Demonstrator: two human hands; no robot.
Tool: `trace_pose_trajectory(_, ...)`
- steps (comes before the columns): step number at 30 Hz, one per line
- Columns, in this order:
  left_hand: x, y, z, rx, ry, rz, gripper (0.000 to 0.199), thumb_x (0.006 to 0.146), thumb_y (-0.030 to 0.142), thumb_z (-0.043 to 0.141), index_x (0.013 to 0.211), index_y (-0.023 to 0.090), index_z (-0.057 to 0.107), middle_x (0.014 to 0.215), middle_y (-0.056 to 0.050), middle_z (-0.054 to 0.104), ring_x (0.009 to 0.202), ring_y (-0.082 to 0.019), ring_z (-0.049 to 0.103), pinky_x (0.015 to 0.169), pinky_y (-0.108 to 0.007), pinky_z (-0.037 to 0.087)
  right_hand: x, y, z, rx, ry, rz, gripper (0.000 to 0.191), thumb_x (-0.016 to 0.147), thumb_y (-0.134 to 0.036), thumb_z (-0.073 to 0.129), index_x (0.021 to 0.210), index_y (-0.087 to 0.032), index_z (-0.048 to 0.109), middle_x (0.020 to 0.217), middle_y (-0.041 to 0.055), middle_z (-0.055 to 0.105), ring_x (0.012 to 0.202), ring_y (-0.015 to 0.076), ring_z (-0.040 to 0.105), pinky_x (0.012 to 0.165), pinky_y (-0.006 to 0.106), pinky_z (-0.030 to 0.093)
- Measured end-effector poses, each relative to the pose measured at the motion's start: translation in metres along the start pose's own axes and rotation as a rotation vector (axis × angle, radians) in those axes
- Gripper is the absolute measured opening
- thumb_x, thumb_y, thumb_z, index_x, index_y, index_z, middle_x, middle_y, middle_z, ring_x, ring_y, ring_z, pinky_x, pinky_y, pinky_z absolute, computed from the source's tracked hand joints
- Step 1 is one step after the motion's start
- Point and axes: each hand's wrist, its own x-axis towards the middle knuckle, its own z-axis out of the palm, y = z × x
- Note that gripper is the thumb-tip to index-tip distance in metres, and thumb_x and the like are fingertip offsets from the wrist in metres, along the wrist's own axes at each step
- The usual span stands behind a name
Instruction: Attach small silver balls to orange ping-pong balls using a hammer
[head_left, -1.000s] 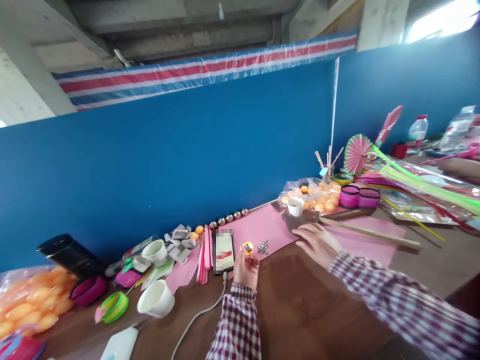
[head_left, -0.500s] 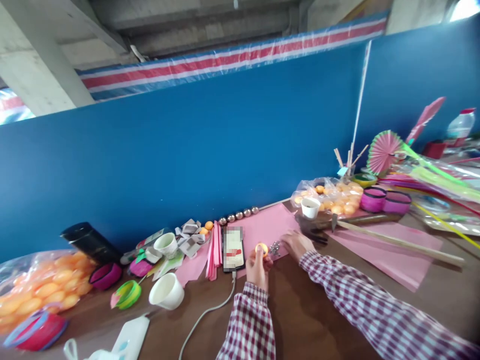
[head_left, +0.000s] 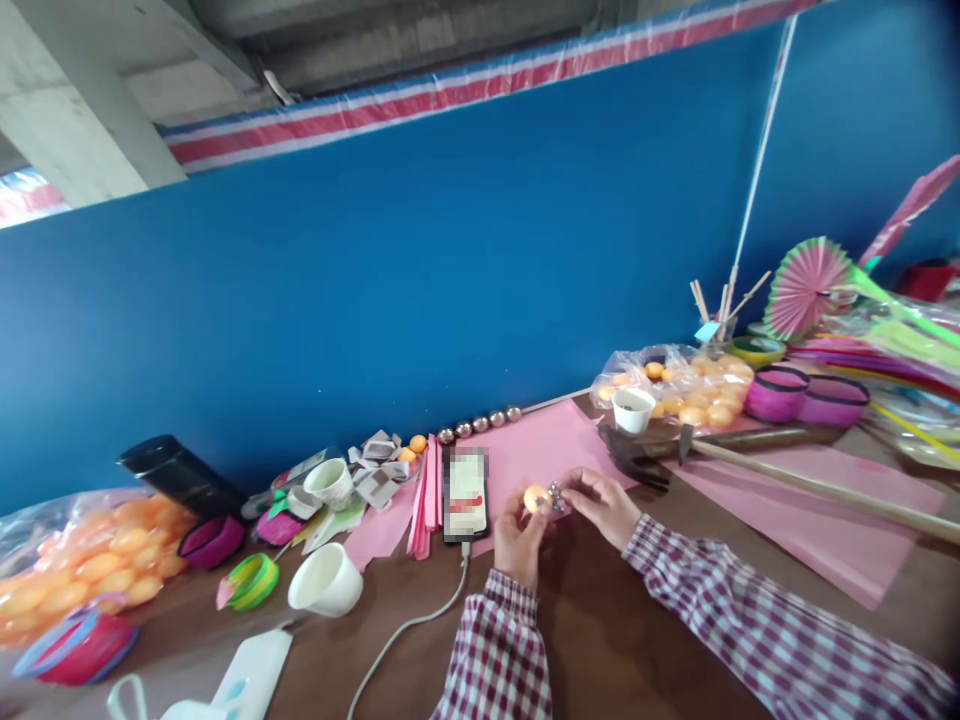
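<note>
An orange ball [head_left: 535,498] sits between the thumb and fingers of my left hand [head_left: 519,540], over the near edge of the pink paper [head_left: 540,445]. Just right of the ball is a small cluster of silvery beads [head_left: 556,496]. My right hand [head_left: 604,505] has its thumb and fingertips pinched at the right side of these beads; what exactly lies between them is too small to tell. A phone [head_left: 466,497] with a cable plugged in lies left of my hands.
White cups [head_left: 326,580] and a black bottle [head_left: 180,480] stand at the left, near bagged orange balls [head_left: 97,560]. To the right are a hammer [head_left: 810,486], a small white cup [head_left: 633,410], magenta bowls [head_left: 777,393] and a paper fan [head_left: 808,288]. A blue partition [head_left: 450,250] rises behind.
My right hand has closed in on the beads beside the ball, its fingers now pinched. My left hand still holds the ball. The camera view has shifted slightly.
</note>
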Motion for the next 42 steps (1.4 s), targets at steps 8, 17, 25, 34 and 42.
trace_pose_trajectory(8,0.001,-0.002,-0.003,0.043,-0.1,0.015,0.052,0.06,0.022,0.068,0.11,0.018,0.051,0.091,-0.006,0.06,0.072,-0.011,0.056,0.064,-0.023,0.046,0.001,-0.001,0.004,0.369,-0.118,0.181,0.026,0.063,-0.037,0.065,0.073,-0.015,0.054,0.069,-0.0014,0.058,0.058,0.0081,0.052,0.056,0.023,0.042)
trace_pose_trajectory(17,-0.001,0.001,0.0,0.146,-0.082,0.009,0.053,0.059,0.022,0.068,0.11,0.018,0.052,0.095,-0.007,0.061,0.075,-0.013,0.058,0.062,-0.022,0.046,0.001,-0.005,0.004,0.384,-0.184,0.11,0.025,0.065,-0.037,0.063,0.07,-0.013,0.058,0.085,0.0039,0.062,0.08,0.0148,0.055,0.078,0.031,0.042)
trace_pose_trajectory(25,-0.002,0.002,0.002,0.152,-0.086,0.035,0.051,0.059,0.02,0.068,0.108,0.017,0.054,0.097,-0.007,0.062,0.078,-0.014,0.058,0.065,-0.022,0.047,0.0,-0.011,0.004,0.341,-0.214,0.144,0.034,0.065,-0.043,0.061,0.083,-0.013,0.061,0.088,0.0058,0.062,0.082,0.0174,0.056,0.08,0.035,0.042)
trace_pose_trajectory(34,-0.002,0.0,0.001,0.196,-0.101,0.071,0.051,0.061,0.02,0.066,0.11,0.018,0.054,0.098,-0.006,0.062,0.077,-0.014,0.058,0.065,-0.023,0.047,0.0,-0.008,0.002,0.319,-0.237,0.127,0.029,0.067,-0.041,0.06,0.073,-0.013,0.059,0.083,0.0033,0.06,0.078,0.014,0.053,0.078,0.03,0.042)
trace_pose_trajectory(42,-0.003,0.001,0.003,0.155,-0.107,0.076,0.049,0.06,0.022,0.067,0.107,0.016,0.054,0.096,-0.007,0.063,0.08,-0.015,0.059,0.07,-0.025,0.046,-0.001,-0.007,0.003,0.298,-0.152,0.128,0.026,0.066,-0.04,0.061,0.072,-0.015,0.058,0.086,0.0029,0.061,0.082,0.0151,0.055,0.08,0.033,0.042)
